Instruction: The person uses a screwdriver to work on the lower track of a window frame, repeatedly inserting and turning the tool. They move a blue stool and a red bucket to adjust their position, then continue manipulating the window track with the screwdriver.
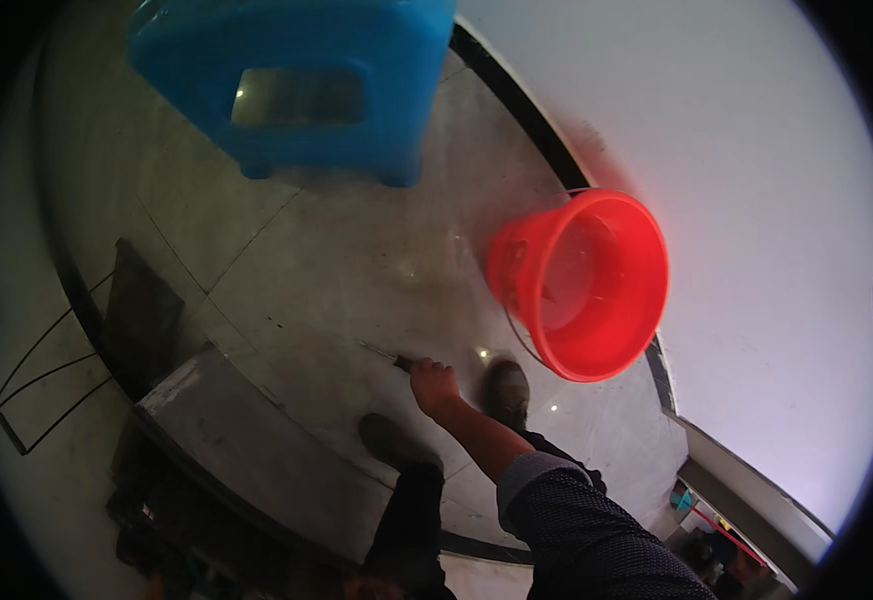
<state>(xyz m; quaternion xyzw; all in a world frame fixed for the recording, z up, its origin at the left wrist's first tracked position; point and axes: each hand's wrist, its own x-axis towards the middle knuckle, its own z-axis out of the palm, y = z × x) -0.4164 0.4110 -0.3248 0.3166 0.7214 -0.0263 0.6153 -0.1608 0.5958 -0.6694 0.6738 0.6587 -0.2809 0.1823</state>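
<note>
My right hand (435,385) grips the dark handle of a screwdriver (403,362), whose thin metal shaft points up and left over the tiled floor. Low at the bottom edge, my left hand (372,588) shows dimly, its fingers hidden. A red plastic bucket (607,290) with a wire handle stands to the right of my right hand, by the white wall. My two shoes (505,390) are on the floor below the screwdriver.
A blue plastic stool (297,45) stands ahead. A dark metal object (142,300) with wire loops is at left, beside a long grey panel (237,420). A white wall (757,200) with dark skirting runs along the right. Small clutter (717,545) lies at lower right.
</note>
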